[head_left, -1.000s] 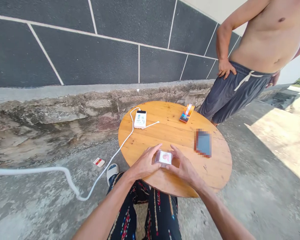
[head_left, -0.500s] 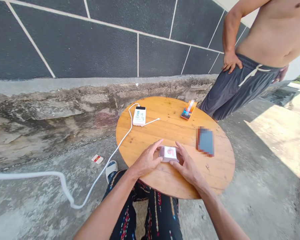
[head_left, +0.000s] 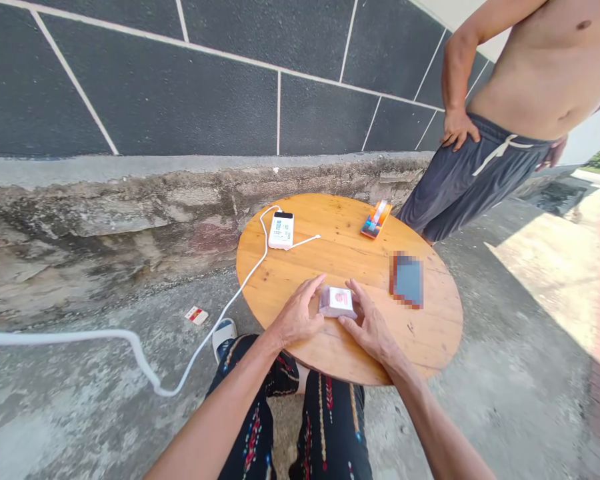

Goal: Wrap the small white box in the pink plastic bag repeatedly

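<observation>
A small box-like pack (head_left: 339, 302), white on top with a reddish print and purplish at its sides, lies on the round wooden table (head_left: 330, 260) near its front edge. On its left side is my left hand (head_left: 300, 312), fingers apart and close beside the pack. My right hand (head_left: 370, 323) is at the pack's right side, thumb and fingers spread around its right end. Both hands rest low at the table top, and neither is closed around the pack.
Farther back stand a white power bank (head_left: 282, 231) with a white cable and an orange tape dispenser (head_left: 377, 220). A blurred dark rectangular item (head_left: 407, 280) lies to the right. Beyond the table stands a person (head_left: 480, 160). A small red-white packet (head_left: 197, 315) lies on the ground.
The view has shifted slightly. My left hand's thumb has come a little away from the pack, and my right hand remains beside it.
</observation>
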A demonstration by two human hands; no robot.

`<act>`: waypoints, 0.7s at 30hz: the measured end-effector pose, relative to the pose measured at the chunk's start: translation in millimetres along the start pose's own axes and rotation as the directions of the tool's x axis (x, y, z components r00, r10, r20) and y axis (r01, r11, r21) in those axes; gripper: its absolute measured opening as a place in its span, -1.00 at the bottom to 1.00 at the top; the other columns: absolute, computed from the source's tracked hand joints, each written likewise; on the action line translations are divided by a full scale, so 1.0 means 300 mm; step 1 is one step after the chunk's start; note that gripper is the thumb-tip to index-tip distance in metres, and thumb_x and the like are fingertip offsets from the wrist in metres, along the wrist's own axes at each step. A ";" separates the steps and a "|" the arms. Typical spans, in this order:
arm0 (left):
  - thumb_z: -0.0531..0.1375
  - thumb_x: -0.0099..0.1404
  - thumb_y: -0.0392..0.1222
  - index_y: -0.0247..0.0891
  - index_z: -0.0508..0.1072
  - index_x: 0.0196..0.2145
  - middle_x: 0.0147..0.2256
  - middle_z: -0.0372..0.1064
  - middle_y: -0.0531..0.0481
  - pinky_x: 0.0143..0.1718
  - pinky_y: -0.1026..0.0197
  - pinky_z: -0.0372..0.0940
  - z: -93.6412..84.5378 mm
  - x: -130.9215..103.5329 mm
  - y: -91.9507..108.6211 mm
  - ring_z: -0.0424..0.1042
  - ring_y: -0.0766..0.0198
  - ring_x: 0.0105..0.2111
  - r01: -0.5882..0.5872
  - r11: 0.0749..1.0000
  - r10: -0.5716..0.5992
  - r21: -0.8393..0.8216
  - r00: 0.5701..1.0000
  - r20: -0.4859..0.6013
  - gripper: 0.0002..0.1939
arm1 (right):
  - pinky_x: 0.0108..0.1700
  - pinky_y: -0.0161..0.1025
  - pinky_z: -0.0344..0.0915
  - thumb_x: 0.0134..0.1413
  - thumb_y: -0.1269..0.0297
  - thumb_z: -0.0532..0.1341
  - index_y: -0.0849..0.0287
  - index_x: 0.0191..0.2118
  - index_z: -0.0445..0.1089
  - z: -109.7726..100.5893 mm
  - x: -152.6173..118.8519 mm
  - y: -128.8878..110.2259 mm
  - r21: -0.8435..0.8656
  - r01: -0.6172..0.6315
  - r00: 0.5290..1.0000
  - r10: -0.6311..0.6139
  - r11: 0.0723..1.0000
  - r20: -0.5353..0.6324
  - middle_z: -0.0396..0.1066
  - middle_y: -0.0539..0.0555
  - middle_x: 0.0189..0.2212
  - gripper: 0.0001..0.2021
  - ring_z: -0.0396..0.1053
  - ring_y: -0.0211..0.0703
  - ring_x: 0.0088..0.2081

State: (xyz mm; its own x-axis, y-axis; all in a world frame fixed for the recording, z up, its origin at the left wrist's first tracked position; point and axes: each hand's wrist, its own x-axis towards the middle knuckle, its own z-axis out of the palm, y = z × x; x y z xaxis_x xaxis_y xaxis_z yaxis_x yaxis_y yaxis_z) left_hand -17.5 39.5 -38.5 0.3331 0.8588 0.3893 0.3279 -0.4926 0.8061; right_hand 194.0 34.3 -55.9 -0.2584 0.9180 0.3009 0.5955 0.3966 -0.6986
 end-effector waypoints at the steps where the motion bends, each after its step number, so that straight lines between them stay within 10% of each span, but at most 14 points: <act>1: 0.11 0.00 -0.43 -0.25 0.02 0.26 0.18 0.12 -0.17 0.21 -0.03 0.10 0.000 -0.001 0.002 0.15 0.08 0.16 -0.022 1.000 0.022 0.019 1.000 0.001 -0.17 | 0.21 0.13 0.06 0.07 0.20 0.19 0.10 0.32 -0.13 0.002 0.000 0.001 -0.013 -0.006 1.000 0.006 1.000 -0.007 0.08 0.21 0.24 -0.26 0.13 0.08 0.20; 11: 0.09 0.12 -0.43 -0.07 0.33 0.09 0.22 -0.01 -0.07 0.24 -0.04 0.03 0.004 0.001 0.015 0.05 0.07 0.22 -0.077 0.984 0.061 0.162 0.993 0.102 -0.42 | 0.19 0.10 0.10 0.09 0.20 0.19 0.09 0.31 -0.08 0.007 0.002 0.013 -0.060 0.016 1.000 -0.017 0.998 -0.019 0.15 0.20 0.20 -0.31 0.17 0.05 0.17; 21: 0.16 0.06 -0.41 -0.08 0.16 0.21 0.31 -0.28 -0.11 0.24 -0.11 -0.01 0.016 -0.006 0.010 -0.07 -0.02 0.26 -0.135 0.967 0.120 0.214 0.989 0.084 -0.26 | 0.19 0.14 0.08 0.09 0.17 0.19 0.09 0.30 -0.06 0.016 0.003 0.031 -0.035 0.050 0.998 -0.052 0.998 -0.032 0.13 0.20 0.21 -0.31 0.15 0.09 0.19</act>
State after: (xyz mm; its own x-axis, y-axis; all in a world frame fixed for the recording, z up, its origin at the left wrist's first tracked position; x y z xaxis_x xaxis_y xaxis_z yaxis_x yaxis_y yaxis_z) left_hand -12.8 35.9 -39.0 0.4432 0.7787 0.4441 0.4614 -0.6229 0.6317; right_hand 195.7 38.8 -65.3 -0.2641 0.8959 0.3572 0.6081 0.4422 -0.6593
